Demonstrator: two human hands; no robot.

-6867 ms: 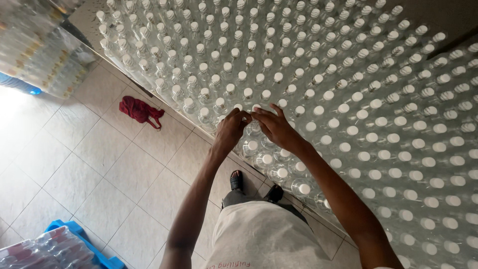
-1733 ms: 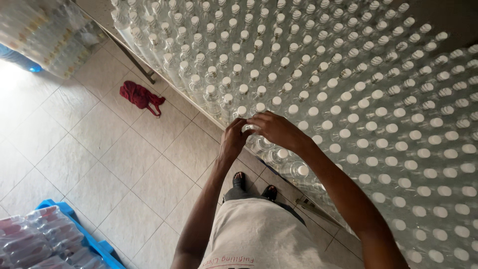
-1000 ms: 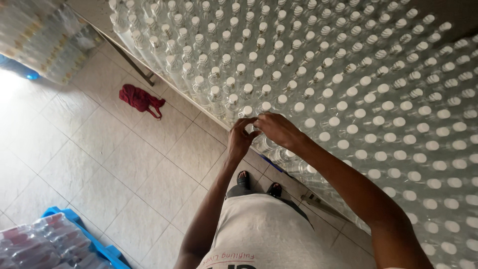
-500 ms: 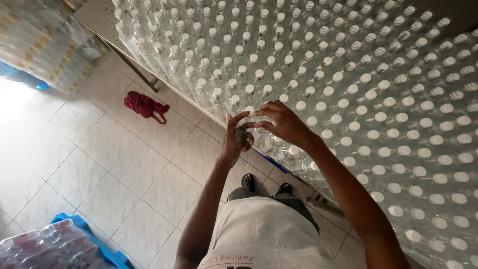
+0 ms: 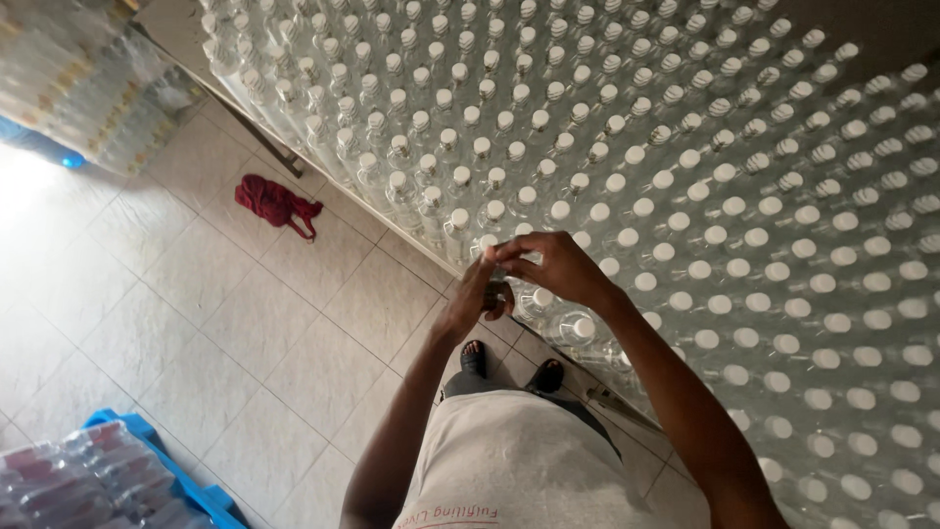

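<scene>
Bottle (image 5: 496, 291) now sits lifted off the packed rows, pinched between my hands at the near edge; a moment ago both only rested on the caps. My left hand (image 5: 472, 302) grips its body, my right hand (image 5: 554, 268) closes over the top. Capped bottles (image 5: 685, 176) spread beyond my fingers.

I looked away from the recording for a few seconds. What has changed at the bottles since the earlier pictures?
Both hands, left hand and right hand, lifted off the rows and now close together on one clear plastic white-capped bottle at the table's edge. The bottle rows and crumpled red cloth stayed put.
</scene>
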